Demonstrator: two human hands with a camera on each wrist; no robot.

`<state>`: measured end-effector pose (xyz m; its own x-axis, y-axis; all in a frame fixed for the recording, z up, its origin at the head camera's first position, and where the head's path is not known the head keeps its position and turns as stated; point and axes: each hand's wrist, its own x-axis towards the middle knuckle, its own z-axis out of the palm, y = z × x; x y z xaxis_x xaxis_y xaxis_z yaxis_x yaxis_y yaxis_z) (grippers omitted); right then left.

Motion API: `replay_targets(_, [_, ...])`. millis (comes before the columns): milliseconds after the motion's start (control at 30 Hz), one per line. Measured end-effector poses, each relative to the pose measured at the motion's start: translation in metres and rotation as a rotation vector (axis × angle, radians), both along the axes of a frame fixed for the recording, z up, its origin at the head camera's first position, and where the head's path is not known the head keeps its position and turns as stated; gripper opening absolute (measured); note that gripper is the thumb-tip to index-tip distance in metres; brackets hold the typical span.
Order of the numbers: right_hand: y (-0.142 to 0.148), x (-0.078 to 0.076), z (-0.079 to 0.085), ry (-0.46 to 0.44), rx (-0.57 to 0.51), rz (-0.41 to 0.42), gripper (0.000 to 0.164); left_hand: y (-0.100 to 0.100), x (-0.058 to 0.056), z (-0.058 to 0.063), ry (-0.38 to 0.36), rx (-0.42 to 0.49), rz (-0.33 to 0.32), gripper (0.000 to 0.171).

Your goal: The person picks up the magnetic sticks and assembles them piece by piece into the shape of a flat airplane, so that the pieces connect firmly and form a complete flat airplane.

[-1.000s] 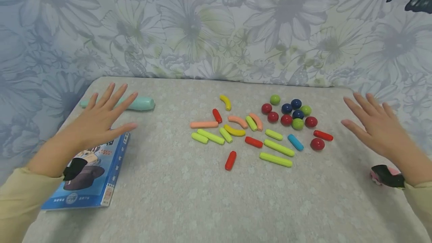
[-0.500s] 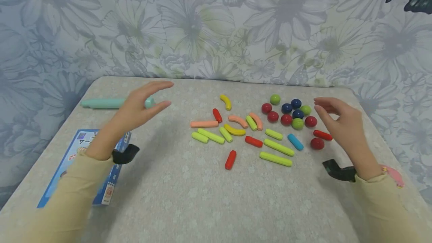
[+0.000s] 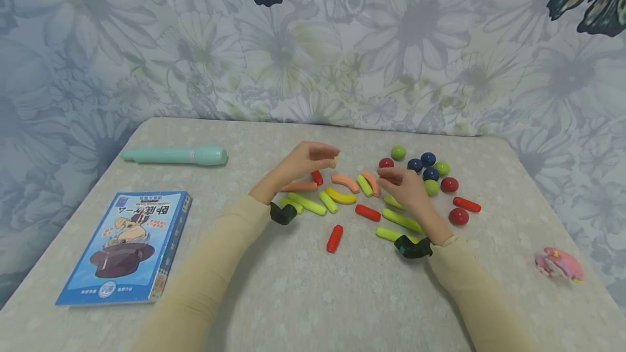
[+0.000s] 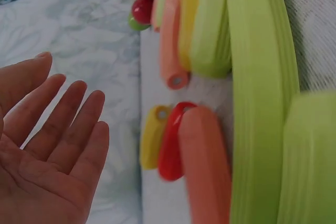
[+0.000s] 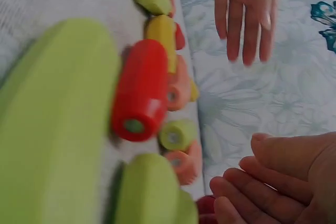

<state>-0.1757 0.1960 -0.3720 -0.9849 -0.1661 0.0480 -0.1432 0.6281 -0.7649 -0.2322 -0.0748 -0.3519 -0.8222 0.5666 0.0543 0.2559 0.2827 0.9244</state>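
Note:
My left hand [image 3: 304,162] hovers over the far left part of a spread of toy sticks, fingers stretched, with a small yellow curved stick partly hidden behind its fingertips. In the left wrist view the left palm [image 4: 58,156] holds nothing. My right hand [image 3: 405,186] is above the middle right of the spread, beside the balls; its fingers are loosely bent and hold nothing in the right wrist view. Between the hands lie orange curved sticks [image 3: 345,182], a yellow curved stick [image 3: 340,195] and light green sticks [image 3: 306,203]. Red sticks [image 3: 335,238] lie among them. Some stick ends show round silvery insets.
Red balls [image 3: 449,184], dark blue balls [image 3: 428,159] and green balls [image 3: 398,152] cluster at the back right. A blue printed box [image 3: 124,249] and a mint-green tube [image 3: 171,155] lie at left. A small pink object [image 3: 562,264] sits at right. Floral fabric stands behind the table.
Both hands have come inward from the table's sides to above the sticks, the left moving right and the right moving left. The spread fingers have drawn together. The sticks and balls stay put.

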Motion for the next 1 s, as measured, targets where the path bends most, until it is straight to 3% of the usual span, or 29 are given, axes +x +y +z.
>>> replay_targets(233, [-0.010,0.004,-0.016,-0.037,0.079,-0.007,0.037,0.026,-0.011,-0.024,-0.104,-0.102,-0.032,0.035])
replay_targets(500, [-0.014,0.004,-0.022,0.010,0.103,-0.041,0.037,0.035,-0.008,-0.032,-0.155,-0.185,-0.064,0.044])
replay_targets(600, [-0.015,0.004,-0.022,0.014,0.092,-0.043,0.037,0.037,-0.007,-0.033,-0.119,-0.219,-0.064,0.043])
replay_targets(833, [-0.019,0.004,-0.023,0.043,0.085,-0.040,0.035,0.037,-0.008,-0.036,0.046,-0.337,-0.071,0.023])
replay_targets(1000, [-0.022,0.002,-0.024,0.036,0.099,-0.072,0.035,0.037,-0.009,-0.036,0.079,-0.337,-0.067,0.020])
